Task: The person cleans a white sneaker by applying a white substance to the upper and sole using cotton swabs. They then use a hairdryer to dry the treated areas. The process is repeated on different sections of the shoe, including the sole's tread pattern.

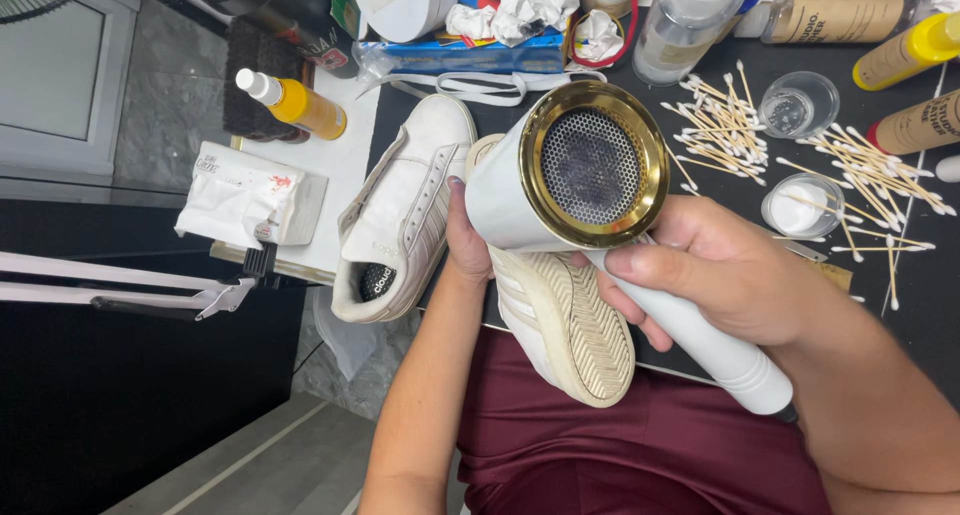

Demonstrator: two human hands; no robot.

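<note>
My right hand (735, 275) grips the white handle of a hair dryer (570, 170) with a gold rear grille facing the camera. Its barrel points at a white sneaker (560, 325), which my left hand (465, 240) holds on its side over my lap, the tan ribbed sole turned toward me. The dryer hides most of that shoe's upper and my left fingers. A second white sneaker (400, 215) lies on the table edge just left of my left hand.
Several cotton swabs (725, 125) are scattered on the black mat with two small clear cups (798, 103). A yellow spray bottle (295, 103), a wipes packet (245, 197), a clear bottle (685, 20), crumpled tissues (520, 15) and brown tubes (840, 17) crowd the table.
</note>
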